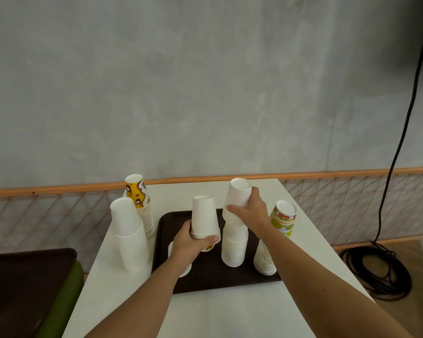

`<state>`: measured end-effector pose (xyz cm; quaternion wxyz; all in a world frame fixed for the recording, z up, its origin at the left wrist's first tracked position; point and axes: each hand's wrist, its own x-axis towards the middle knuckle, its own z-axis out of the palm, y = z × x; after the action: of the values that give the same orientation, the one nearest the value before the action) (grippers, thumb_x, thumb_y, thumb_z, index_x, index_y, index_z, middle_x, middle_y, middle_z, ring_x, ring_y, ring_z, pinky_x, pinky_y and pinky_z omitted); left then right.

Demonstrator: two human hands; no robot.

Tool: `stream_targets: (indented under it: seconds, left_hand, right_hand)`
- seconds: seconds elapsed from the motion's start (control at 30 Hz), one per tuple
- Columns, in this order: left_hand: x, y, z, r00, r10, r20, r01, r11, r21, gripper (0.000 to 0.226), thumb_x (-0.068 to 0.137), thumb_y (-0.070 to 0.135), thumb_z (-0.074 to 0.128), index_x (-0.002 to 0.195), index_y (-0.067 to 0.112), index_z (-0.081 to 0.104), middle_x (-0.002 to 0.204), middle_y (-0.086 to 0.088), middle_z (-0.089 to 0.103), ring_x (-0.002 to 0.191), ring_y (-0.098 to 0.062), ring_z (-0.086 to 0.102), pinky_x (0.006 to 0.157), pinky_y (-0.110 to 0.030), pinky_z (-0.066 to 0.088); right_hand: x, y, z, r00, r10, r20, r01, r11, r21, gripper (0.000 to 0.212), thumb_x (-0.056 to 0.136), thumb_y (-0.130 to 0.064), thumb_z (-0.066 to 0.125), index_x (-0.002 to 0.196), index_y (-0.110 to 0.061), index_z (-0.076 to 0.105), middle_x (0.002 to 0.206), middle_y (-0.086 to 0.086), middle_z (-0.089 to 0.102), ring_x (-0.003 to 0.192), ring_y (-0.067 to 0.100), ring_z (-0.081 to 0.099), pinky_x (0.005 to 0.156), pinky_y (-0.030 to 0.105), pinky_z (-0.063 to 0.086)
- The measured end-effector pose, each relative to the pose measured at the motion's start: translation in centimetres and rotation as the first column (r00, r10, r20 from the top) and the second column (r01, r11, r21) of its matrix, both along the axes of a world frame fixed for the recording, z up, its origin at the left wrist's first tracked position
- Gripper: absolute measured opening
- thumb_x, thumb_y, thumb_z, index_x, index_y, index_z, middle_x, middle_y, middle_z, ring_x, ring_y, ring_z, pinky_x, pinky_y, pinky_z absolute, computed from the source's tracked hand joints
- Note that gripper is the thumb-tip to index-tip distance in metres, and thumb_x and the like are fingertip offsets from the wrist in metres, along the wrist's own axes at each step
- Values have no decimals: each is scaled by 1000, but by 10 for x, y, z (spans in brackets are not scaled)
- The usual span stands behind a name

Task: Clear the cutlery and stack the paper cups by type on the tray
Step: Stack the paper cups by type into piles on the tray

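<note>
A dark brown tray (205, 281) lies on the white table (205, 313). My left hand (191, 247) grips a few upside-down white paper cups (204, 215) by their rims above the tray's left half; a printed cup edge shows under my fingers. My right hand (250, 211) grips the tilted top cup (238, 193) of a tall white stack (235, 247) standing on the tray. A stack topped by a green and red printed cup (282, 219) stands at the tray's right edge. No cutlery is visible.
Left of the tray stand a tall white cup stack (130, 237) and, behind it, a yellow coffee-print stack (138, 193). A second dark tray (22, 289) rests on a green seat at lower left. A black cable coil (379, 272) lies on the floor at right.
</note>
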<state>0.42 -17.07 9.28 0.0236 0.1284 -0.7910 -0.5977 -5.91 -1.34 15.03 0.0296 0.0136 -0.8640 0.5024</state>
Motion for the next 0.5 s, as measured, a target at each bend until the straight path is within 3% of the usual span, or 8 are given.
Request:
stream_targets:
  seconds: [0.2, 0.3, 0.4, 0.5]
  left_hand:
    - [0, -5, 2, 1000, 4, 20, -3, 999, -37, 76, 70, 26, 81, 134, 20, 40, 129, -1, 51, 107, -11, 46, 87, -25, 41]
    - [0, -6, 2, 999, 10, 36, -8, 999, -50, 75, 70, 26, 80, 134, 20, 40, 131, -1, 51, 116, -16, 49, 94, -31, 44]
    - [0, -7, 4, 999, 10, 40, -8, 998, -59, 76, 71, 26, 80, 135, 20, 39, 131, -2, 51, 120, -19, 49, 97, -34, 43]
    - [-1, -7, 5, 999, 9, 39, -7, 998, -61, 76, 72, 27, 79, 135, 20, 39, 132, -2, 51, 120, -19, 49, 97, -35, 44]
  right_hand:
    - [0, 1, -11, 998, -6, 70, 5, 1000, 17, 78, 77, -22, 75, 138, -16, 27, 133, 7, 47, 121, 26, 48, 97, 41, 45]
    - [-2, 1, -14, 996, 7, 87, -10, 1000, 25, 82, 77, -19, 75, 142, -19, 23, 138, 8, 44, 124, 28, 45, 100, 43, 43]
    - [-4, 1, -15, 996, 14, 92, -16, 1000, 23, 90, 75, -26, 77, 144, -24, 20, 146, 9, 36, 131, 30, 39, 103, 43, 41]
    - [-6, -1, -9, 1000, -12, -7, 12, 998, 58, 87, 76, -39, 74, 145, -24, 23, 148, 8, 32, 136, 27, 33, 107, 45, 37]
